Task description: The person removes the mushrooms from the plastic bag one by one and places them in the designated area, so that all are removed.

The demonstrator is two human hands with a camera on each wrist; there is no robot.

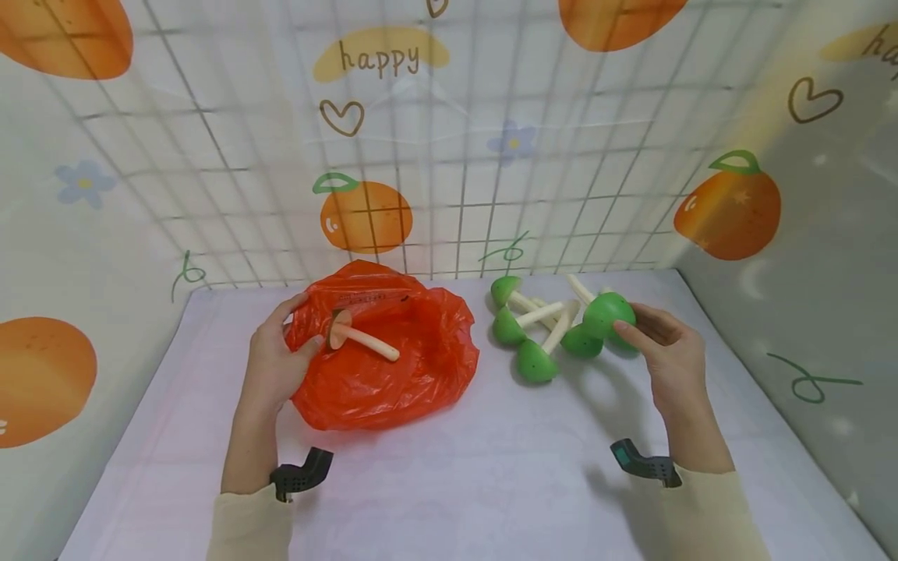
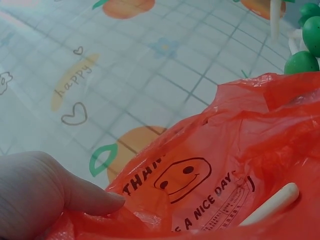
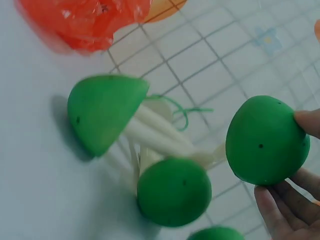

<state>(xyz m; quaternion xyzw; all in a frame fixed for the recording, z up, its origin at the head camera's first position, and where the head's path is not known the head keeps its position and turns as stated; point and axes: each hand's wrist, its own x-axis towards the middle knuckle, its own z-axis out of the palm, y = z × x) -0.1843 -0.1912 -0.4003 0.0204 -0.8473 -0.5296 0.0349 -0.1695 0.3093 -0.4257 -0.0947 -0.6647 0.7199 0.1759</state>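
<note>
A red plastic bag (image 1: 386, 405) lies with its mouth spread wide, and my left hand (image 1: 277, 362) grips its left rim, thumb on the inner side in the left wrist view. Inside the bag rests one toy mushroom, its pale stem (image 1: 373, 344) pointing right. On the right, my right hand (image 1: 677, 358) pinches the green cap of another toy mushroom (image 3: 267, 142) between thumb and fingers. That mushroom is over the right end of a loose pile of several green-capped mushrooms (image 1: 536, 363) with white stems.
A pale cloth (image 1: 477, 491) covers the table. Behind it hangs a gridded curtain (image 1: 449, 156) printed with oranges, and similar sheets enclose both sides. The mushroom pile sits just right of the bag, near the back edge.
</note>
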